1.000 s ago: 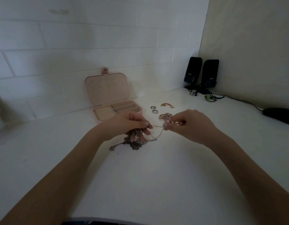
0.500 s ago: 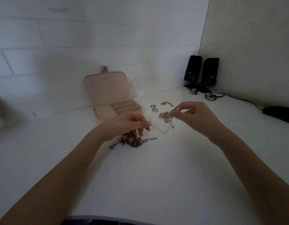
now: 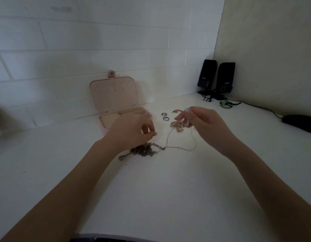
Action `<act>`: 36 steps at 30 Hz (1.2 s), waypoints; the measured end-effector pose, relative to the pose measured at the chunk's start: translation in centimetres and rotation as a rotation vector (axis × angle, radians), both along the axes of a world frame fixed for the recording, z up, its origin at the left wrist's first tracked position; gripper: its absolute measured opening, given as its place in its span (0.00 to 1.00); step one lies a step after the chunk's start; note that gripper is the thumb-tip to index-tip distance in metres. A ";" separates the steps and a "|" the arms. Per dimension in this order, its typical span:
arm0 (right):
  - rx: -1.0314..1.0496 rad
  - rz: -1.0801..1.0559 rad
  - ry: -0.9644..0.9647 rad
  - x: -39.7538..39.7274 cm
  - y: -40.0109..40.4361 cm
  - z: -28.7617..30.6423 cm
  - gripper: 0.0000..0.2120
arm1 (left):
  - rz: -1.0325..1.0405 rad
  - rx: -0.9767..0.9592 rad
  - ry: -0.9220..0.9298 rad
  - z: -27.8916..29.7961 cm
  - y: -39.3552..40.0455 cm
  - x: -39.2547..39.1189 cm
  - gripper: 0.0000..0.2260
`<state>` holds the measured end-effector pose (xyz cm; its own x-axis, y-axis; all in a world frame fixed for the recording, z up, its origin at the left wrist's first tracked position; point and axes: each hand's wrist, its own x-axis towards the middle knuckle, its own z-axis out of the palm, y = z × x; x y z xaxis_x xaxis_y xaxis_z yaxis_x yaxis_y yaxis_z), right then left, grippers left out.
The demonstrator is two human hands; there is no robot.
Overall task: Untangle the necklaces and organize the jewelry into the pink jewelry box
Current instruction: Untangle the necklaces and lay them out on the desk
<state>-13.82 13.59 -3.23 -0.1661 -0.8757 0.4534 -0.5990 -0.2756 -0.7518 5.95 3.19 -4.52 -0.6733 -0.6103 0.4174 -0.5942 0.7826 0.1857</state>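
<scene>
Tangled necklaces of dark metal chain (image 3: 144, 151) lie in a clump on the white tabletop (image 3: 151, 198), in front of the open pink jewelry box with its ridged ring rolls and small compartments (image 3: 116, 109). From the clump a thin pale chain (image 3: 179, 147) loops out to the right of the box and climbs toward a small heap of pink-gold beaded jewelry (image 3: 177, 124). The left hand (image 3: 132, 131) hovers just above the dark clump, fingers curled with thumb and fingertips drawn together; whether they pinch a strand cannot be told. The right hand (image 3: 201, 121) hangs over the beaded heap, fingers loosely bent and parted, and no grip on the chain shows. Two small dark metal rings (image 3: 165, 116) sit just right of the box, a red-and-gold piece (image 3: 177, 111) beside them. Two black desktop speakers (image 3: 215, 79) stand well to the box's right, against the wall.
</scene>
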 end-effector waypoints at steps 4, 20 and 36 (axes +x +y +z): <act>-0.091 0.012 -0.002 0.3 -0.1 0.1 0.13 | -0.108 0.251 0.373 0.0 0.7 -0.8 0.06; -0.083 -0.175 -0.408 -1.6 -0.1 0.8 0.03 | -0.275 0.784 0.442 -0.8 3.3 -3.4 0.11; 0.144 -0.518 0.137 -15.8 2.6 -4.0 0.02 | -0.208 0.152 0.024 -2.6 6.8 -12.6 0.11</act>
<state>-29.59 16.16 -7.20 -0.5395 -0.7499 0.3828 -0.7241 0.1813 -0.6654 -6.65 10.03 -7.17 -0.7818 -0.5169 0.3487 -0.4177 0.8494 0.3226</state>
